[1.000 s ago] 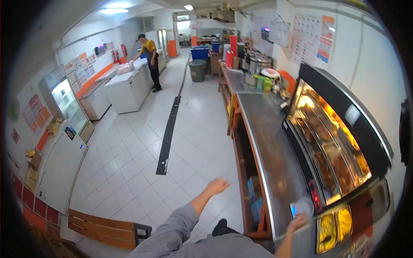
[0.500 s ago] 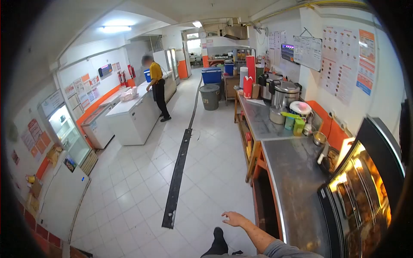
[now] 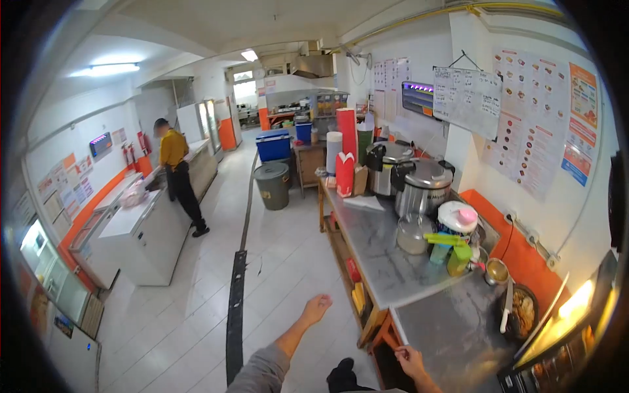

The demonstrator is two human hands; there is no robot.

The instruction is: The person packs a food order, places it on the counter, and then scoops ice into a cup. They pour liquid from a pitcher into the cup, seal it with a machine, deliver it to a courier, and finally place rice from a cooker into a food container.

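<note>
My left hand (image 3: 318,308) swings out over the tiled floor, fingers loosely curled and nothing visible in it. My right hand (image 3: 409,361) hovers by the near edge of the steel counter (image 3: 452,327), its fingers slightly bent and apart, holding nothing that I can see. On that counter lie a black pan (image 3: 524,321) with food, a knife (image 3: 506,308) across its rim, and a small metal bowl (image 3: 496,270). Farther along stand a glass jar (image 3: 414,234), a green-lidded bottle (image 3: 460,259) and a large steel cooker (image 3: 424,190).
A lit glass-fronted oven (image 3: 557,357) stands at the right. Black floor strip (image 3: 236,314) runs along the aisle. Ahead are a grey bin (image 3: 272,187) and a blue cooler (image 3: 273,145). At the left, a person in yellow (image 3: 173,150) stands by a white chest freezer (image 3: 147,242).
I have moved forward along the counter and the view has turned right. My left hand has come into view. The person at the freezer now leans over it, and its top looks open.
</note>
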